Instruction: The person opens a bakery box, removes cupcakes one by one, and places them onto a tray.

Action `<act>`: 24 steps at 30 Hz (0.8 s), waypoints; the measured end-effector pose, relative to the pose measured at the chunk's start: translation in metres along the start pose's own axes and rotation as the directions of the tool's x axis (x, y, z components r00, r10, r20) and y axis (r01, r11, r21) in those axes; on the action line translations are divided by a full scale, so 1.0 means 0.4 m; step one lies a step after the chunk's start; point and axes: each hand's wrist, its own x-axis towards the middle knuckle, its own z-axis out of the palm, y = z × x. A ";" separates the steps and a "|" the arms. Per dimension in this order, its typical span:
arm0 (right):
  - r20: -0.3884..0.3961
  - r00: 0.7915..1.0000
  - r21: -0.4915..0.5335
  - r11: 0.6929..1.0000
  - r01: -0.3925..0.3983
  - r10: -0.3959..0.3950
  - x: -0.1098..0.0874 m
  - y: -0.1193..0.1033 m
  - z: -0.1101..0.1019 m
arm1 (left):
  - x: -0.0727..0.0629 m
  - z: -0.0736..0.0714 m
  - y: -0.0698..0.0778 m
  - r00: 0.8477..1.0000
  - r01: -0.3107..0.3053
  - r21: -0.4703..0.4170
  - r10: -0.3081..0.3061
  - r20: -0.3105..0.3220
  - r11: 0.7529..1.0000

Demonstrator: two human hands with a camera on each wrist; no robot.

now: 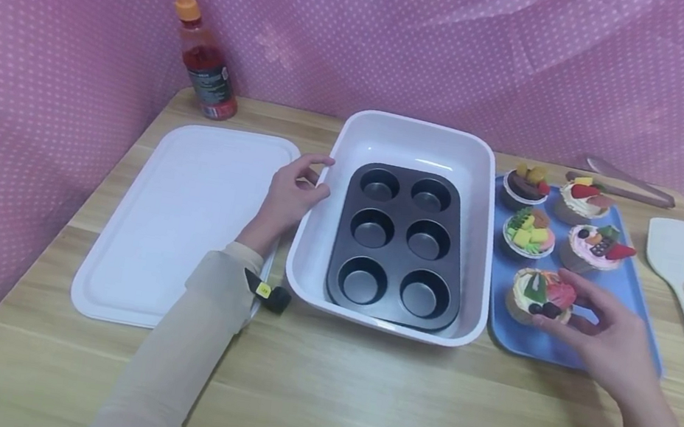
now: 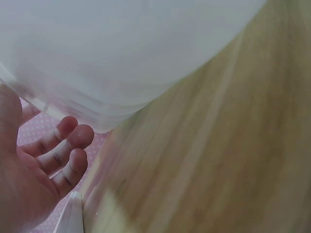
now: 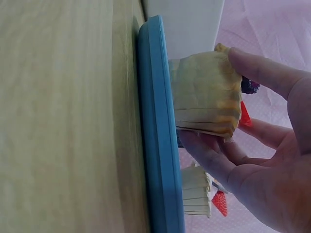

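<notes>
My right hand (image 1: 613, 342) pinches a fruit-topped cupcake (image 1: 540, 297) between thumb and fingers at the near end of a blue tray (image 1: 500, 336). In the right wrist view, the cupcake's pale pleated case (image 3: 206, 94) stands upright, its base right at the tray. My left hand (image 1: 287, 197) holds the left rim of a white rectangular tub (image 1: 380, 328), thumb and index finger at the edge. Its other fingers (image 2: 73, 170) curl loosely outside the tub wall in the left wrist view. A dark muffin tin (image 1: 398, 241) with several bare cups lies inside the tub.
Several other cupcakes (image 1: 526, 235) stand on the blue tray. Right of it lies a spatula (image 1: 678, 252), with tongs (image 1: 628, 186) behind. A white board (image 1: 180, 218) lies left, partly under the left forearm. A sauce bottle (image 1: 206, 69) stands at the back left before a pink curtain.
</notes>
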 end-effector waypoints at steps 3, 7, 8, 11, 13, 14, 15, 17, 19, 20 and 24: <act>-0.003 1.000 -0.010 1.000 0.006 -0.006 0.000 0.002 0.001 | 0.000 -0.001 -0.001 1.000 -0.003 -0.001 0.003 0.000 1.000; 0.005 0.999 0.010 0.999 0.032 -0.032 0.000 0.004 0.003 | 0.000 -0.001 -0.001 1.000 -0.003 -0.003 0.003 -0.001 1.000; 0.010 0.999 0.017 0.999 0.036 -0.036 0.000 0.005 0.003 | 0.000 -0.001 0.000 1.000 -0.005 -0.005 0.005 -0.001 1.000; 0.024 0.999 0.033 0.999 0.041 -0.042 -0.001 0.007 0.004 | -0.002 0.000 0.001 1.000 -0.014 -0.012 0.014 -0.001 1.000; 0.027 0.999 0.037 0.999 0.038 -0.039 -0.001 0.009 0.005 | -0.002 0.000 0.001 1.000 -0.018 -0.014 0.018 0.000 1.000; 0.029 0.999 0.037 0.999 0.039 -0.040 -0.001 0.009 0.005 | -0.003 0.000 0.001 1.000 -0.019 -0.013 0.019 0.000 1.000; 0.029 0.999 0.041 0.998 0.041 -0.042 -0.001 0.010 0.005 | -0.003 0.000 0.001 1.000 -0.018 -0.013 0.018 0.000 1.000; 0.028 0.998 0.046 0.998 0.046 -0.047 0.000 0.011 0.006 | -0.003 0.000 0.002 1.000 -0.013 -0.012 0.013 0.002 1.000; 0.031 0.998 0.049 0.998 0.046 -0.048 0.000 0.011 0.007 | -0.003 0.000 0.002 1.000 -0.007 -0.009 0.007 0.005 1.000; 0.032 0.998 0.052 0.997 0.048 -0.050 0.001 0.012 0.008 | -0.003 0.000 0.002 1.000 -0.003 -0.008 0.003 0.006 1.000; 0.041 0.998 0.060 0.997 0.048 -0.050 0.002 0.013 0.009 | -0.003 -0.001 0.001 1.000 0.005 -0.004 -0.005 0.008 1.000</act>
